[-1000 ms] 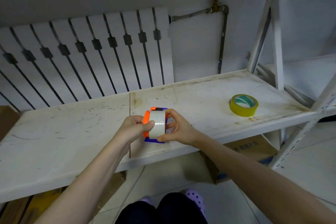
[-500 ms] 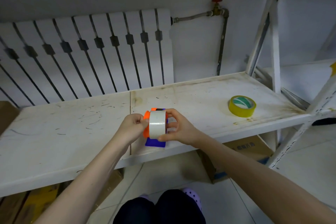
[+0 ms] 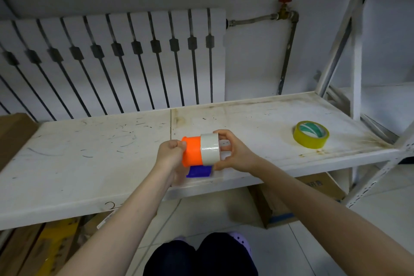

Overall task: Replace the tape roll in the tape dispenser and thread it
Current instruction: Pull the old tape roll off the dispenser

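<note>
I am seeing the 2 hands meeting just above the front edge of the shelf [image 3: 89, 163]. The left hand [image 3: 171, 155] is gripping the orange tape dispenser [image 3: 191, 151], its fingers closed around the left end, a blue part showing underneath. The right hand [image 3: 233, 152] is pinching the white tape roll [image 3: 209, 149], which is sitting against the dispenser's right side. Farther right, a yellow tape roll [image 3: 311, 134] is lying flat on the shelf, well apart. Behind, a radiator [image 3: 112, 63] is standing against the wall.

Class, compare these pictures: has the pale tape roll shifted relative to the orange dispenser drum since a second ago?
Yes. The pale tape roll has slid rightward off the orange dispenser drum, toward the yellow tape roll lying on the white shelf.
</note>
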The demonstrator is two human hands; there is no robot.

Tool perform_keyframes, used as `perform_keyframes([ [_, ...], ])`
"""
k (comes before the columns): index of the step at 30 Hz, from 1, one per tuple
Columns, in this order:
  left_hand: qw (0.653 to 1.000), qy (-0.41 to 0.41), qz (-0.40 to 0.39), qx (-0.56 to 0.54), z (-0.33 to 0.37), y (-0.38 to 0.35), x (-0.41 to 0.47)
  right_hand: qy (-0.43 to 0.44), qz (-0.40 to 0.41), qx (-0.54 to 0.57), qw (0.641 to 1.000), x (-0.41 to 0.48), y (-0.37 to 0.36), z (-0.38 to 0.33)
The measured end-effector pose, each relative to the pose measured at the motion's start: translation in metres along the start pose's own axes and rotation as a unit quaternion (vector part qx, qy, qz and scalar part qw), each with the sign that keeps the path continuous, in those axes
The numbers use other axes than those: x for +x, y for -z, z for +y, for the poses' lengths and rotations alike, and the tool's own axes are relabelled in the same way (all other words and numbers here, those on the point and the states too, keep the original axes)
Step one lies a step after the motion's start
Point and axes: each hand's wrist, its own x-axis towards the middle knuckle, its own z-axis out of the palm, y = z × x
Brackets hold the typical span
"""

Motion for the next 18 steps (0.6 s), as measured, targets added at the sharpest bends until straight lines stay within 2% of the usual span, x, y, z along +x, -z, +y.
perform_keyframes([
  [4, 0.999, 0.000, 0.035, -0.033, 0.002, -0.010, -0.001, -0.058, 0.040, -0.140, 0.988, 0.002, 0.030, 0.020],
  [9, 1.000, -0.019, -0.009, -0.007, 0.008, -0.028, -0.005, -0.113, 0.183, -0.175, 0.961, 0.001, 0.053, 0.040],
  [14, 1.000, -0.006, -0.017, -0.019, 0.008, -0.048, -0.008, -0.136, 0.288, -0.258, 0.912, -0.011, 0.087, 0.048],
  [16, 1.000, -0.010, -0.017, -0.001, 0.007, -0.053, -0.005, -0.138, 0.317, -0.289, 0.893, -0.016, 0.101, 0.050],
  [18, 1.000, -0.003, -0.012, 0.029, 0.007, -0.056, -0.001, -0.138, 0.314, -0.314, 0.885, -0.019, 0.113, 0.052],
])
